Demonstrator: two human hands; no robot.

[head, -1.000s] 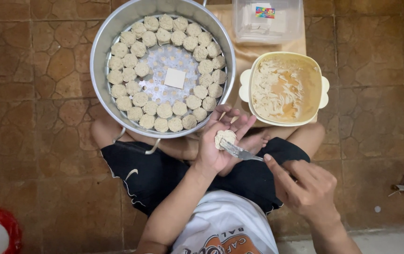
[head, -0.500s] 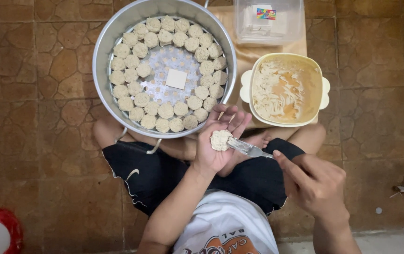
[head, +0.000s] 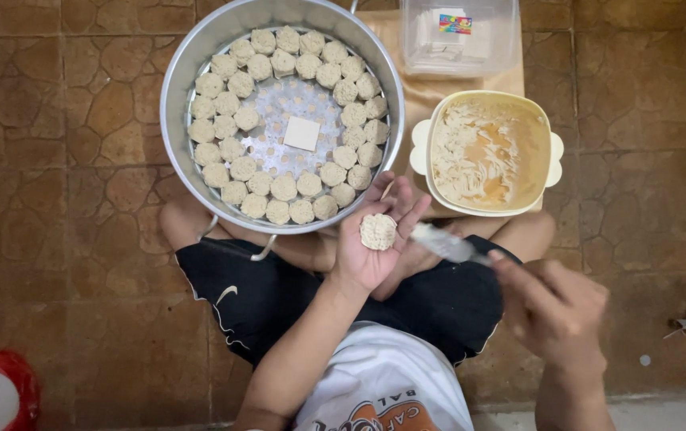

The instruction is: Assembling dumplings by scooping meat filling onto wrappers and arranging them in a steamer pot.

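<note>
Dumpling (head: 378,231) sits filled in our left hand (head: 375,239), cupped on the open palm and fingers, just below the rim of the metal steamer pot (head: 175,88). Our right hand (head: 554,307) is clenched around a small metal knife (head: 446,245), its blade tip just beside the dumpling but not clearly touching; that hand is blurred.

Steamer tray already holds two nearly full rings of finished dumplings (head: 231,84), with the centre bare except for one square wrapper (head: 302,133). We judge the tray well over half full, inner area left to fill.

Cream bowl (head: 490,152) to the right holds only smears of filling, mostly scraped down, so we judge few pieces remain. Clear plastic box (head: 458,32) above it appears to hold a low stack of wrappers. Dumpling in hand looks shaped, not yet placed.
</note>
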